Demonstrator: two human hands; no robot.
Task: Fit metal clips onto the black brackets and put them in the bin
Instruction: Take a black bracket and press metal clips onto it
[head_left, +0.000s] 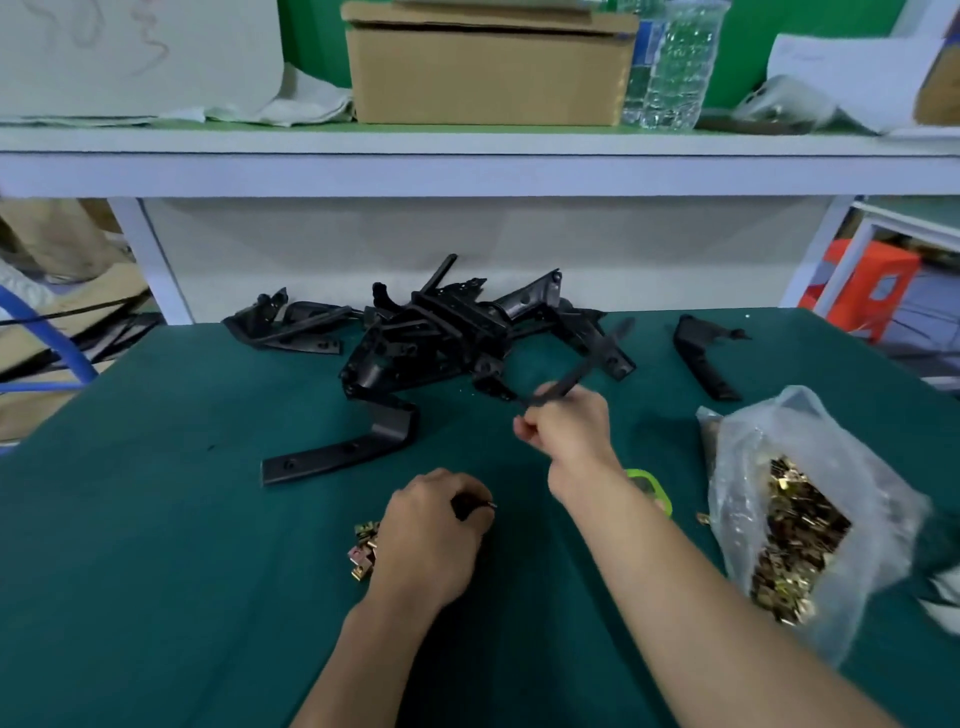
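Both busy: my right hand (563, 434) gripped a rigid, likely light black bracket (582, 371) by its end; left hand (431, 527) pinched a small metal clip (487, 505).

Pinches a small dark part (470, 506) in left grip (431, 530), knuckles up, lower centre; clasps black bracket (597, 356) end in right grip (566, 431), just above.
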